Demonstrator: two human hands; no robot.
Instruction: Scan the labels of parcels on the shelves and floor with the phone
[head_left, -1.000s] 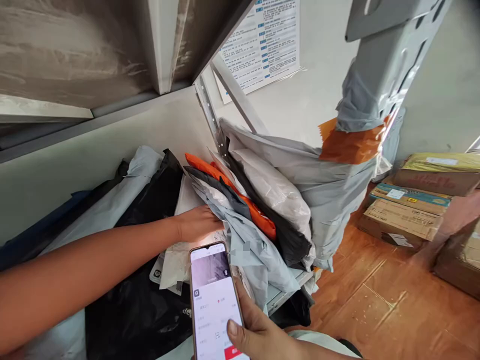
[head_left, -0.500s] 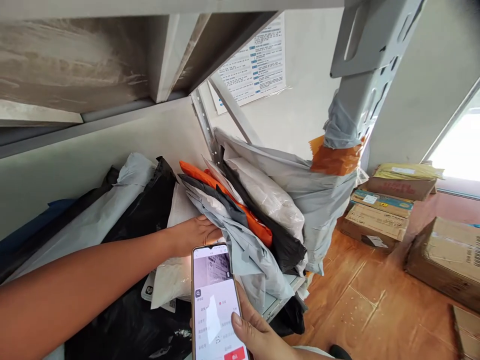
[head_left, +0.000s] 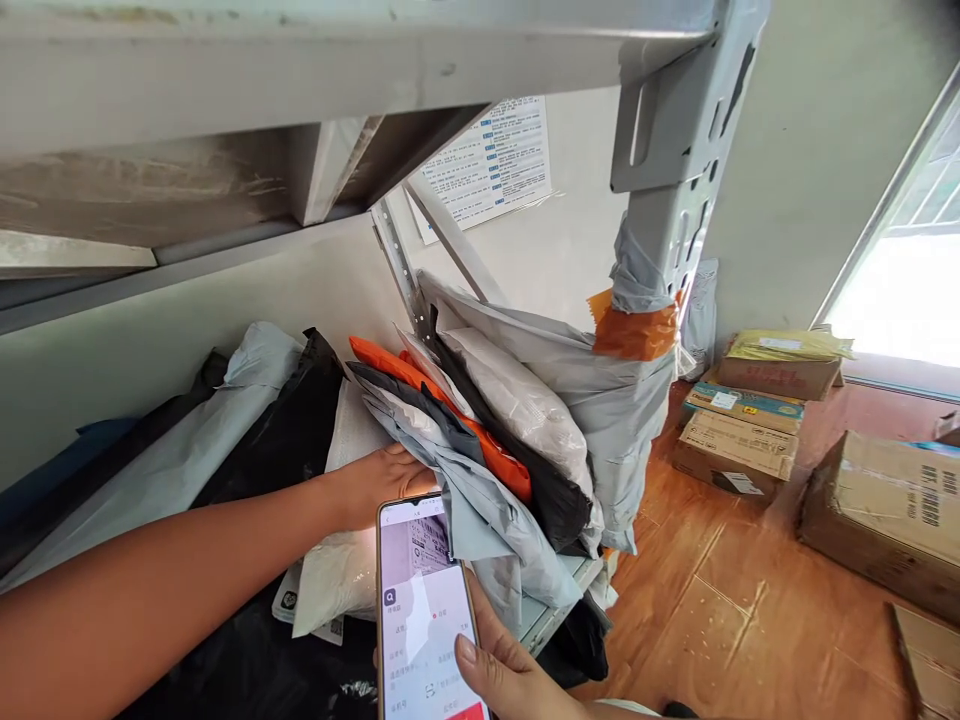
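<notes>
My right hand (head_left: 504, 655) is wrapped round a smartphone (head_left: 424, 620), thumb at the edge of its lit screen. A camera picture of a printed label with a barcode fills the top of that screen. My left hand (head_left: 390, 475) reaches in behind the phone, its fingers stretched against a grey mailing bag (head_left: 480, 490); the fingertips are partly hidden. The grey bag leans with an orange mailing bag (head_left: 510, 470), a black bag (head_left: 555, 490) and a white bag (head_left: 525, 380). Beneath my left wrist is a white parcel (head_left: 334, 580), lit by a glow near the phone.
Above hangs a metal shelf beam (head_left: 337, 70); a slotted upright (head_left: 667, 210) wrapped with orange tape (head_left: 634, 330) stands to the right. Black parcels (head_left: 277, 430) lie at left. Cardboard boxes (head_left: 739, 445) and a larger carton (head_left: 885, 510) rest on the wooden floor (head_left: 697, 570).
The view has shifted, so more of the upper beam shows and the parcels sit slightly further left. The label on the phone screen now appears larger and clearer. Both hands keep their positions.
</notes>
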